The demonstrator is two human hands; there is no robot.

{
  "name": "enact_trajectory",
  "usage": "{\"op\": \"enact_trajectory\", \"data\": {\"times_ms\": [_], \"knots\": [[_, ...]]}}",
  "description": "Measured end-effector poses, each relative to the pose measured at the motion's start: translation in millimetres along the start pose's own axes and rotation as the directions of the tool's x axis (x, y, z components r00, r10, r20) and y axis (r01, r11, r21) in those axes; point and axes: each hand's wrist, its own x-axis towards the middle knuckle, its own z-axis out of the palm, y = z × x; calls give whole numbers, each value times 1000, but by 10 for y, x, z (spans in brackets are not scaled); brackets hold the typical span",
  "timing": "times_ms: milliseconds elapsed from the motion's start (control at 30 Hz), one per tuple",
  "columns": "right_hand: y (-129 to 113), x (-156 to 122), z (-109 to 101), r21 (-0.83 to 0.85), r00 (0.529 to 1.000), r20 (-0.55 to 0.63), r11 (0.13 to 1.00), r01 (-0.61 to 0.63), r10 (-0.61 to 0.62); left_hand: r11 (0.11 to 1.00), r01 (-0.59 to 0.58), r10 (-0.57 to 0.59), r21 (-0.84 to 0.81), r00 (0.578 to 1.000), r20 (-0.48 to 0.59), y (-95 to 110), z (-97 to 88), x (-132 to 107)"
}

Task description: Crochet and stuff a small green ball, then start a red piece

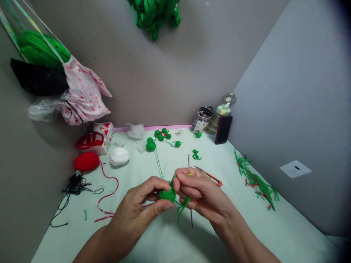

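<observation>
Between the thumb and fingers of my left hand (148,202) is a small green crochet piece (168,194). My right hand (199,190) is closed around a thin crochet hook (191,219), which stands nearly upright and sticks out above and below the fingers. The right fingertips also pinch the green yarn beside the piece, touching its right edge. Loose green yarn tails (183,209) hang below the right fingers. One strand runs from behind the hands up to a green yarn ball (150,145). The hook's middle part is hidden by my fingers.
Beyond my right hand lies an orange-handled cutter (210,176). A red yarn ball (87,161), a white yarn ball (119,156) and black yarn (75,184) are at left. Yarn scraps (256,179), a leaning phone (223,130) and jars (201,122) are at right.
</observation>
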Motion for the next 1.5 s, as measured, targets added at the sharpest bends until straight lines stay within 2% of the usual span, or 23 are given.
{"op": "enact_trajectory", "data": {"times_ms": [200,333,433,533,733,867,933,1000,1033,1067,1100,1133,1200,1300,1400,1500], "knots": [[39,4,-33,29,998,-43,999,-33,35,1000,-20,19,22,999,39,-116,33,11],[89,-3,-139,15,999,-36,999,-39,39,988,145,-141,-62,988,61,-170,57,15],[101,-10,-212,5,1000,11,1000,-11,11,973,195,-178,-123,974,138,-136,51,14],[105,-2,-252,-34,999,40,999,-7,8,969,194,-167,-154,971,168,-114,31,13],[150,34,-256,-150,992,60,983,-105,115,955,190,-145,-229,969,201,-204,29,28],[154,27,-244,-161,996,53,985,-63,72,929,258,-207,-266,956,206,-212,7,39],[99,31,-275,-266,997,66,964,-16,34,927,292,-243,-237,946,214,-183,-31,38],[-11,87,-354,-505,997,75,861,60,-25,946,293,-252,-140,935,250,-143,-74,33],[-82,150,-414,-660,996,56,745,94,-76,955,285,-251,-80,922,294,-122,-92,28],[-158,241,-486,-794,987,19,597,111,-158,962,274,-251,-15,902,352,-101,-105,24],[-233,359,-568,-903,967,-42,423,71,-251,965,258,-255,51,871,420,-82,-112,18],[-301,500,-657,-968,931,-117,249,-29,-346,966,233,-258,112,838,481,-65,-114,11],[-390,817,-839,-980,883,-187,150,-134,-430,964,169,-256,203,789,559,-36,-107,-5],[-377,1228,-1064,-962,843,-256,34,-273,-473,958,113,-248,263,783,570,-4,-108,-33],[-259,1378,-1206,-940,871,-279,-69,-333,-404,953,134,-266,270,798,541,11,-147,-56],[-227,1249,-1319,-932,913,-278,-146,-332,-300,955,139,-264,262,801,537,7,-198,-63]]}}
